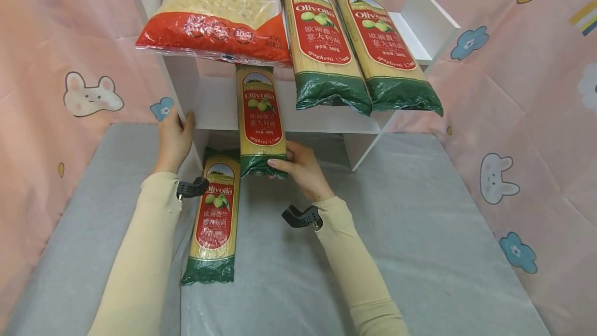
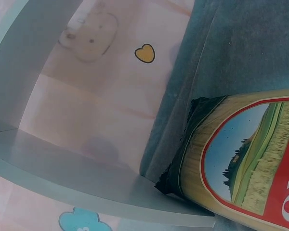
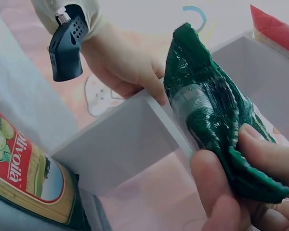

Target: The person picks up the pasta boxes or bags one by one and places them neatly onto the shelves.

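Observation:
My right hand [image 1: 308,171] pinches the green lower end of a spaghetti pack [image 1: 261,113], thumb on its front. The pack's upper part rests over the middle board of a white shelf [image 1: 317,122], with its top hidden behind the red pasta bag above. In the right wrist view, finger and thumb squeeze the pack's crinkled green end [image 3: 207,115]. My left hand [image 1: 173,141] grips the shelf's left side panel near the middle board. Below, a second spaghetti pack [image 1: 216,214] lies face up on the grey cloth, its top end by the shelf's left leg.
On the shelf's top board lie a red bag of short pasta [image 1: 214,14] and two more spaghetti packs, the left one [image 1: 322,40] beside the right one [image 1: 384,45], their green ends overhanging the front. Grey cloth [image 1: 420,232] covers the table; a pink printed curtain [image 1: 513,92] hangs around.

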`<state>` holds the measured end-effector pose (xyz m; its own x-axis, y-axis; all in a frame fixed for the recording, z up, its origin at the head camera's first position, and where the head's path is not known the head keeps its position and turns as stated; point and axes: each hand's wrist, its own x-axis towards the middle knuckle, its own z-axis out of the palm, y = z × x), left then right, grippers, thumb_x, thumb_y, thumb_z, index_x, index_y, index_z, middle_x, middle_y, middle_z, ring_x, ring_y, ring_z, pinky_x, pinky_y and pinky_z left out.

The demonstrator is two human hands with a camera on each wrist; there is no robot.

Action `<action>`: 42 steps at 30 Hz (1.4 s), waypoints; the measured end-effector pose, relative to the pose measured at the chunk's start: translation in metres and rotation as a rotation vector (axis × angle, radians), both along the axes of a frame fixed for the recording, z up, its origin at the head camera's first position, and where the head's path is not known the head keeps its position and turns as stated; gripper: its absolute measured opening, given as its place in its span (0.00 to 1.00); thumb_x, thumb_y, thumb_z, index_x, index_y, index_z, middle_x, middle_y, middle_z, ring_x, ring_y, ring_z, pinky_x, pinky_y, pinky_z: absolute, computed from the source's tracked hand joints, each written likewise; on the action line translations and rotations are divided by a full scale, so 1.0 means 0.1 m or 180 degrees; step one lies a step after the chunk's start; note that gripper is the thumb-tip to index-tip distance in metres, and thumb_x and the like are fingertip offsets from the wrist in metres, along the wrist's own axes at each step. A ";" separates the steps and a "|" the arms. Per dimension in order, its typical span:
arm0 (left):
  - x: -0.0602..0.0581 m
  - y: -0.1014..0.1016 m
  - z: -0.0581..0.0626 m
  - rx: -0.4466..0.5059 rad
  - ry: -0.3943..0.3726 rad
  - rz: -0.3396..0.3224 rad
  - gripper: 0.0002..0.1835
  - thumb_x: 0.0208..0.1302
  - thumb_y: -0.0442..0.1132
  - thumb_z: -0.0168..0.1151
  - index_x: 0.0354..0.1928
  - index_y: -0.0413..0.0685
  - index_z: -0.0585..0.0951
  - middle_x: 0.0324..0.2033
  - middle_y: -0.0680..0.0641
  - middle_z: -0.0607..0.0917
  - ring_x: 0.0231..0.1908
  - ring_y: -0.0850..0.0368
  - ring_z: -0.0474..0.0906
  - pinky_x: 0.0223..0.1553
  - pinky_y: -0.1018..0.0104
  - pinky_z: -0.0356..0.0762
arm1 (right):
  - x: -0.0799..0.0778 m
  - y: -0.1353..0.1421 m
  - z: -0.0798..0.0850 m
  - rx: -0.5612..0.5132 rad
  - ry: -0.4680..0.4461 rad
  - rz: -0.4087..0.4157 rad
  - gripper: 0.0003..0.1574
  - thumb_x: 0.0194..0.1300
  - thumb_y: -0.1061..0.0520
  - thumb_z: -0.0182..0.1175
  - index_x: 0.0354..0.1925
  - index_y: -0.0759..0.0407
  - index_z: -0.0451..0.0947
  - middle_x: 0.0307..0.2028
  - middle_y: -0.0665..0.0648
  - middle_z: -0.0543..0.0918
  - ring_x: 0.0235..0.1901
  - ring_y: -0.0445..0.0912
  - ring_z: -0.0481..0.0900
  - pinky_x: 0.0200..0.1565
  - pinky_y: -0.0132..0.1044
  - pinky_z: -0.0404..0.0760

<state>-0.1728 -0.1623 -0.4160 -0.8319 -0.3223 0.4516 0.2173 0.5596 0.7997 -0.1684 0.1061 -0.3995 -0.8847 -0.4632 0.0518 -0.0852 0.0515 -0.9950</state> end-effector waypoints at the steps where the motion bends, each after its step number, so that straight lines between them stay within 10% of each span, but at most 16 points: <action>1: 0.00 0.00 0.00 0.0011 0.0004 -0.0006 0.15 0.72 0.35 0.45 0.51 0.30 0.73 0.42 0.29 0.81 0.32 0.44 0.75 0.31 0.65 0.64 | 0.00 0.00 0.00 0.0005 0.0011 -0.0027 0.24 0.60 0.68 0.61 0.55 0.72 0.71 0.42 0.70 0.82 0.26 0.48 0.82 0.36 0.44 0.80; 11: -0.01 -0.01 -0.02 -0.0042 0.0046 0.0032 0.14 0.72 0.36 0.46 0.49 0.32 0.75 0.34 0.31 0.82 0.23 0.59 0.67 0.26 0.69 0.61 | 0.01 -0.02 0.00 0.0035 0.0090 -0.0212 0.21 0.60 0.68 0.62 0.52 0.74 0.74 0.38 0.70 0.83 0.21 0.46 0.82 0.28 0.39 0.77; 20: -0.03 -0.01 -0.02 0.0055 0.0030 -0.0037 0.14 0.72 0.34 0.46 0.50 0.30 0.73 0.43 0.29 0.81 0.35 0.41 0.78 0.33 0.62 0.67 | 0.05 0.01 -0.07 -0.0006 -0.0046 -0.0242 0.21 0.61 0.65 0.62 0.52 0.71 0.74 0.36 0.66 0.84 0.23 0.46 0.81 0.30 0.36 0.76; 42: -0.03 -0.01 -0.03 0.0046 0.0036 0.0003 0.14 0.71 0.34 0.45 0.49 0.29 0.73 0.41 0.29 0.81 0.33 0.42 0.76 0.31 0.67 0.65 | 0.37 0.08 -0.27 -0.0106 -0.0339 -0.0111 0.13 0.63 0.60 0.60 0.39 0.72 0.76 0.26 0.57 0.85 0.22 0.44 0.81 0.30 0.36 0.77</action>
